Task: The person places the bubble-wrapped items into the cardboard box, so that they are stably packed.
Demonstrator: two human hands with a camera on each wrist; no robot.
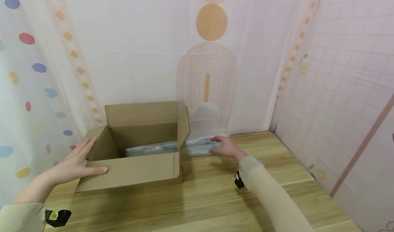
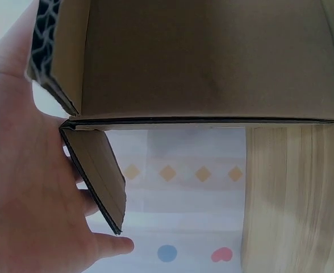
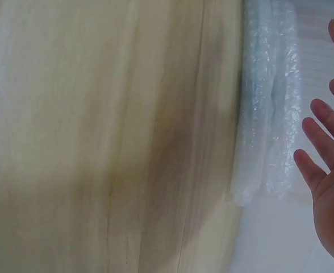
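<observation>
Cardboard box [image 1: 138,163] sat open on the wooden surface [image 1: 215,198]. Left hand [image 1: 78,162] lay flat against its left flap, fingers straight. Right hand [image 1: 226,146], fingers relaxed, touched the bubble-wrapped bundle [image 1: 200,146] lying just right of the box, at the back wall.

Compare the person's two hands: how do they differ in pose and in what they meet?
The left hand lies flat on the box flap; the right hand reaches to the bubble wrap beside the box. Left fingers spread toward the box; right fingers point left. Both are open, gripping nothing.
</observation>
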